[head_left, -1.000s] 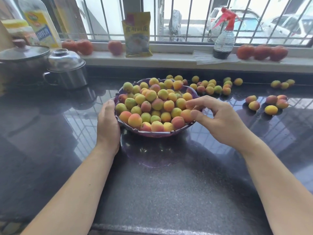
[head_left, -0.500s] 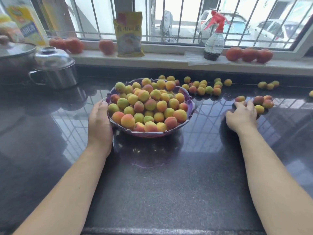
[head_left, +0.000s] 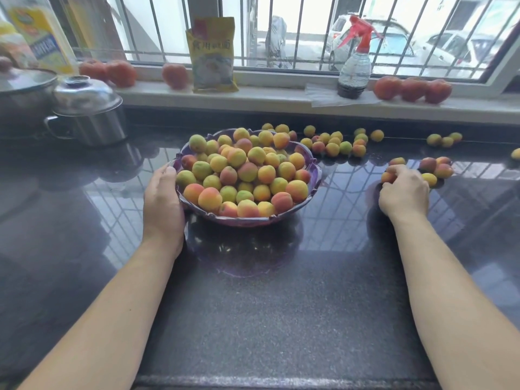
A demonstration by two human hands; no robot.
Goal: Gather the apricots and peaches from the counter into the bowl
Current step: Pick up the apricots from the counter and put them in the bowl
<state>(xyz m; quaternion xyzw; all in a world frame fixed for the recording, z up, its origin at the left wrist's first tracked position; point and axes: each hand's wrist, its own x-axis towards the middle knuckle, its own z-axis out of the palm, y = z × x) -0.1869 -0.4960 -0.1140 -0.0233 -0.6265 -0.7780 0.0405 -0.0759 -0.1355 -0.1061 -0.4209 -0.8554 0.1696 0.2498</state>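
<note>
Strong daylight pours through the barred window (head_left: 281, 29) at the far side, leaving the street beyond washed out and overexposed. The polished dark counter (head_left: 253, 319) mirrors the window bars as a pale grid of glare to the left and right of the bowl (head_left: 247, 220), which casts a soft purple reflection on its near side. Both forearms are evenly lit with faint shadows beneath. Wide-angle distortion bends the window frame at the far right and stretches the near corners. Detail is slightly soft throughout, softest at the left edge.
</note>
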